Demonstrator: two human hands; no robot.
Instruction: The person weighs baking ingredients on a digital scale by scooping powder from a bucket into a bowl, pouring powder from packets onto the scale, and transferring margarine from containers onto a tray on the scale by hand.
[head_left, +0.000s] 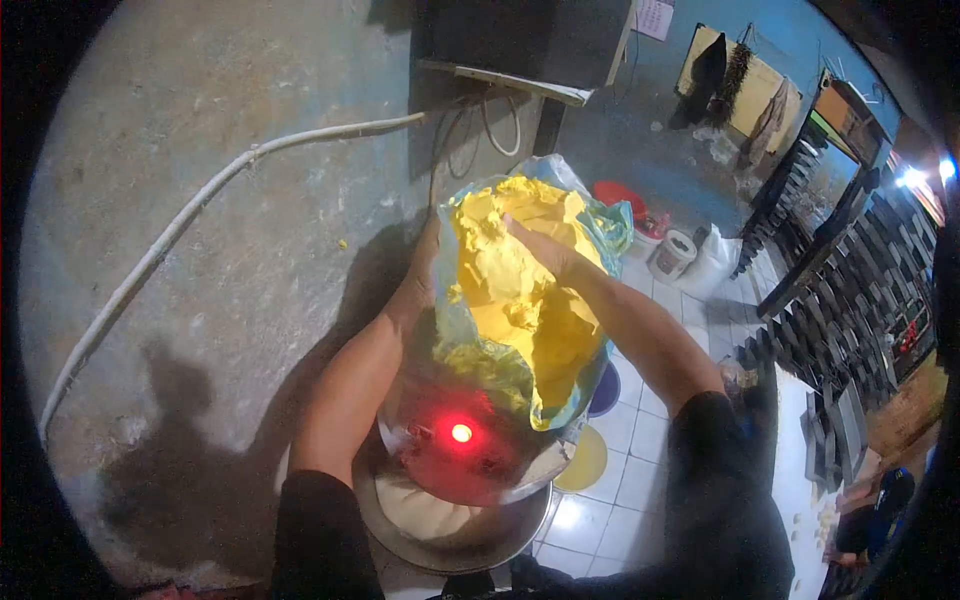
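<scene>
A large mass of soft yellow margarine [530, 290] sits in an opened, clear bluish plastic bag [495, 365] in front of me. My left hand [428, 255] is closed on the bag's left side, its fingers mostly hidden behind the plastic. Inside the bag's opening, my right hand [545, 250] presses into the margarine, with its fingertips at the broken upper part. Below the bag is a shiny surface with a glowing red light [461, 433]. Under that stands a round metal bowl [440, 555] holding a pale mass that looks like dough.
A stained wall [200, 200] with a pale pipe [215, 185] runs along the left. On the tiled floor [590, 515] are a yellow round container [585, 460], a white bucket [673, 255] and a white sack [710, 260]. Stacked dark pans [850, 290] and a white table [795, 450] stand right.
</scene>
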